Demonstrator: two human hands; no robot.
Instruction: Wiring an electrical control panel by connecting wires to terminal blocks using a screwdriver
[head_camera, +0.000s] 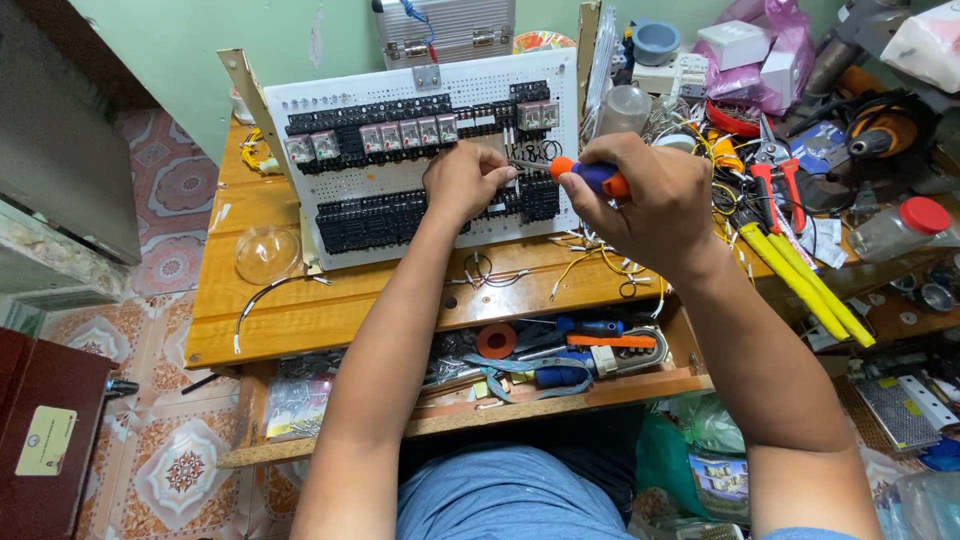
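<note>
A white perforated panel (340, 95) stands tilted on the wooden desk (300, 310), carrying rows of black terminal blocks and clear relays (400, 132). My right hand (645, 200) grips a screwdriver with an orange and blue handle (590, 176), its metal shaft pointing left toward the panel. My left hand (462, 180) rests against the lower row of terminal blocks (370, 220), fingers pinched near the screwdriver's tip. Whether it holds a wire is hidden by the fingers.
An open drawer (560, 395) below the desk holds tape, tools and a blue-handled screwdriver. Loose wires (590, 265) lie by the panel. Yellow-handled cutters (800, 275), red pliers, a drill and a red-capped jar crowd the right. A clear dome (265, 255) sits left.
</note>
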